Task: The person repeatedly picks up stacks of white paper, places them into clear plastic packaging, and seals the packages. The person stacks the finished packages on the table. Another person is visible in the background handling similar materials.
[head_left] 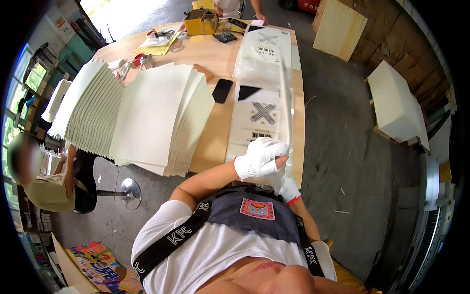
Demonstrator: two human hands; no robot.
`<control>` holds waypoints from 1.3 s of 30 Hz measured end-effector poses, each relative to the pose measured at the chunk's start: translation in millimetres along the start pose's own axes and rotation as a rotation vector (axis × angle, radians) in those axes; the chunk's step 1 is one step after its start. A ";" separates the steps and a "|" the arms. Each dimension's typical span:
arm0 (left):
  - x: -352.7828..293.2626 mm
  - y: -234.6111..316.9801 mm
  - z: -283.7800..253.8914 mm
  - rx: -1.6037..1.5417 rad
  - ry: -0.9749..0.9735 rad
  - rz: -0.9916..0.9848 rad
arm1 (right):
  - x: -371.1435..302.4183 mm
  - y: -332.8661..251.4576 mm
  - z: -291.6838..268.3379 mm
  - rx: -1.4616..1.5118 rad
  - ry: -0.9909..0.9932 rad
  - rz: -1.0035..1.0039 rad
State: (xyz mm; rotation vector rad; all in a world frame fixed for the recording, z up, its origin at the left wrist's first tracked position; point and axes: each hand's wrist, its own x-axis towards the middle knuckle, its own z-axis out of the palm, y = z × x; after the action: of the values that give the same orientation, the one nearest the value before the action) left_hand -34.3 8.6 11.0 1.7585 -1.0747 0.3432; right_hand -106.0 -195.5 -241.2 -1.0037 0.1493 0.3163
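While your left hand (264, 158), in a white knit glove with a red cuff, is resting at the near end of the white plastic sleeve printed with crossed pencils (264, 113), its curled fingers appear to be gripping the sleeve's raised right edge. Your right hand (287, 188), in a matching glove, is sitting just below, partly hidden; its opening and hold cannot be told. The sleeve is lying along the right side of the pale wooden table (216, 134). Handling of it appears unfinished; whether it is containing a sheet cannot be told. A second, similarly printed plastic sleeve (265, 41) is lying beyond it, and fanned stacks of white sheets (152, 103) are standing to its left, suggesting much work remaining. The table's right edge is running just beside the sleeve, with grey floor (338, 147) extending outside. A bare wooden strip is separating sleeve from stacks; a flat black phone (223, 91) is occupying part of it.
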 end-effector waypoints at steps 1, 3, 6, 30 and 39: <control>14.3 -2.5 -2.7 0.032 0.013 0.035 | 24.2 -12.5 -5.3 -0.034 0.020 -0.098; 43.6 -11.2 -14.1 0.106 0.052 0.101 | 71.0 -55.0 -4.3 -0.062 0.031 -0.261; 88.6 -47.1 -30.4 0.140 0.227 0.082 | 110.3 -171.7 50.1 0.015 0.122 -0.421; 128.6 -442.0 -50.7 -0.184 0.675 -1.148 | 451.2 -231.4 -38.2 -0.811 0.634 -0.463; -65.5 -235.9 29.1 -0.033 0.072 -0.704 | 139.8 -172.6 -4.2 -0.359 0.213 -0.020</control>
State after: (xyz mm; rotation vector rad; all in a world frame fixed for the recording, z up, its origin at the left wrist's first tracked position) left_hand 108.2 40.2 -187.7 1.9499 -0.3572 -0.0507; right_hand 82.7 -257.9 -142.2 -1.3940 0.2815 0.2205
